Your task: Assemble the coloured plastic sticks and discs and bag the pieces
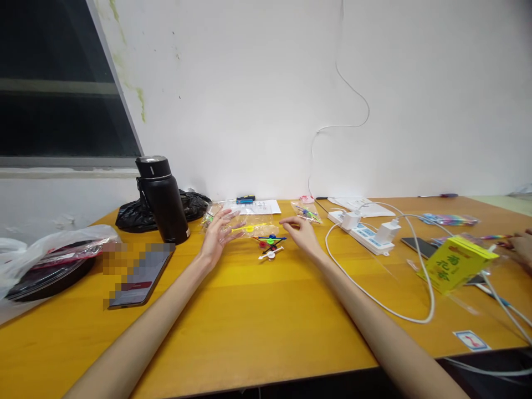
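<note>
Both my arms reach out over the yellow table (249, 321). My left hand (218, 235) lies open, fingers spread, on a clear plastic bag (233, 217) beside a yellow stick piece (248, 228). My right hand (301, 231) hovers with fingers loosely curled and apart, just right of a small pile of coloured toy pieces (270, 246) in blue, green, red, black and white. Neither hand holds anything.
A black flask (163, 199) and black bag (137, 216) stand at the left, with a phone (143, 277) and a bagged dark dish (50, 269). A white power strip (366, 233) with chargers and cables, a yellow packet (455, 266) and another person's hand (522, 244) are on the right.
</note>
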Demonstrator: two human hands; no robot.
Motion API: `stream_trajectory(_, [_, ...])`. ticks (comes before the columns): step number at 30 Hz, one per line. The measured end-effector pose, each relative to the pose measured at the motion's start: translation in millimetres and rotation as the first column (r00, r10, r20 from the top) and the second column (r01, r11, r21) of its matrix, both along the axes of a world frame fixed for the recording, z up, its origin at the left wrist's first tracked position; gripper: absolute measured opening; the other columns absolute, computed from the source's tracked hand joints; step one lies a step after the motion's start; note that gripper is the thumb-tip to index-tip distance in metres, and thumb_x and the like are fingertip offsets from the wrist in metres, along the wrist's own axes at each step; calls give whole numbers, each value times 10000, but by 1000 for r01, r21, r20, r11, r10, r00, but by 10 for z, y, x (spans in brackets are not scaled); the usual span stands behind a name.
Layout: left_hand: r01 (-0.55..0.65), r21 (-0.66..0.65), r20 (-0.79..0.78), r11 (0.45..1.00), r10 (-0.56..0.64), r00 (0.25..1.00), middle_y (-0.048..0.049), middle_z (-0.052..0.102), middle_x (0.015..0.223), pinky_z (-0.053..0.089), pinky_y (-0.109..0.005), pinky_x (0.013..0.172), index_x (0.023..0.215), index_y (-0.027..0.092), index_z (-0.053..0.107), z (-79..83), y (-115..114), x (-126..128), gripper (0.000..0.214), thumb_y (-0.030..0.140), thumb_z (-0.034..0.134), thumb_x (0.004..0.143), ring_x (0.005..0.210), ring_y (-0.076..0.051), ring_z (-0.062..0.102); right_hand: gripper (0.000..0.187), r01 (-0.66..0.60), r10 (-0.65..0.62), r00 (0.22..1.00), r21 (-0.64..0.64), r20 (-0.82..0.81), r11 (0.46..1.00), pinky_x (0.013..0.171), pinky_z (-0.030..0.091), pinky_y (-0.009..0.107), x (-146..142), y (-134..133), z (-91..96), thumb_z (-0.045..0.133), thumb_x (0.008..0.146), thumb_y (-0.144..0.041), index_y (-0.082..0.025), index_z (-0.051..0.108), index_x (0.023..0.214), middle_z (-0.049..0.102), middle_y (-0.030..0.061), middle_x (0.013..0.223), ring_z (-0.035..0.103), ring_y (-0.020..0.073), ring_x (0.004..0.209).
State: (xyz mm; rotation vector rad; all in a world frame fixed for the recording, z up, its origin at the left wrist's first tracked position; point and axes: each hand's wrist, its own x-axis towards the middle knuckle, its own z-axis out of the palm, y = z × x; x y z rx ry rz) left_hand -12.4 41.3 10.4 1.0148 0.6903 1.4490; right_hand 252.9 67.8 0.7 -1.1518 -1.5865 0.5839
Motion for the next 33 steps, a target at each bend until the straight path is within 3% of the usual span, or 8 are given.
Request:
stream_trajectory(2, [4, 17, -24, 1000, -3, 1000, -96, 575, 1439, 582, -430, 910, 1205, 234, 575, 6, -10, 14, 390, 245, 645, 821, 1103, -285, 699, 192, -24, 26, 1000, 197, -8, 980, 997, 477, 374, -71, -89, 113, 613, 902, -350, -224, 755, 935, 718, 63, 1071, 638, 229, 1080])
stream_trajectory(4, [7, 30, -42, 1000, -6, 999, -101, 573, 1440, 587, -433, 888, 1198, 230, 576, 7, -14, 23, 388, 238, 643, 816, 1084, -290, 706, 195, -72, 61, 997, 289, 49, 955, 1051, 435, 375, -136, -173, 187, 614, 925, -373, -245, 755, 965, 674, 60, 1143, 593, 223, 1152])
stream_trajectory(9, [22, 52, -59, 998, -19, 998, -103, 570, 1443, 586, -438, 885, 1213, 233, 576, 7, -24, 33, 397, 244, 637, 820, 1078, -294, 710, 168, -154, 89, 969, 288, 229, 945, 1127, 348, 415, -194, -247, 140, 675, 909, -401, -287, 778, 977, 582, 57, 1283, 514, 242, 1249])
stream_trajectory(13, [26, 62, -77, 998, -22, 997, -106, 581, 1431, 585, -448, 892, 1223, 238, 579, -4, -30, 32, 416, 247, 644, 811, 1082, -295, 708, 175, -184, 112, 963, 293, 247, 938, 1120, 352, 416, -194, -217, 80, 690, 897, -426, -286, 779, 952, 587, 58, 1288, 509, 248, 1255])
stream_trajectory(18, [-35, 36, -95, 999, 38, 995, -90, 600, 1411, 597, -410, 860, 1191, 244, 593, 2, 5, 7, 389, 217, 644, 807, 1057, -273, 715, 205, -164, 149, 984, 162, 99, 973, 1107, 363, 418, -156, -142, 108, 701, 860, -437, -248, 769, 902, 651, 64, 1219, 563, 248, 1205])
stream_trajectory(24, [-323, -40, -89, 945, 319, 944, -90, 643, 1320, 628, -387, 798, 1119, 228, 598, 28, 93, -96, 296, 213, 637, 827, 1035, -245, 705, 287, -53, 2, 960, -175, -282, 983, 932, 499, 359, 9, 42, 6, 651, 781, -456, -189, 724, 857, 731, 80, 1009, 646, 236, 1019])
stream_trajectory(28, [-401, -57, -87, 914, 395, 914, -84, 645, 1306, 633, -380, 798, 1125, 231, 579, -11, 110, -113, 285, 218, 628, 845, 995, -225, 714, 243, -25, -26, 978, -243, -207, 970, 907, 491, 353, 39, 82, -86, 628, 745, -403, -180, 722, 754, 735, 65, 903, 650, 241, 958])
stream_trajectory(33, [-273, -16, -79, 962, 271, 959, -94, 634, 1341, 626, -412, 813, 1133, 239, 590, -8, 65, -55, 302, 212, 633, 835, 1057, -259, 708, 194, -48, 60, 996, -171, 68, 984, 946, 473, 376, -7, 40, -141, 700, 725, -387, -202, 757, 722, 746, 60, 878, 657, 266, 957])
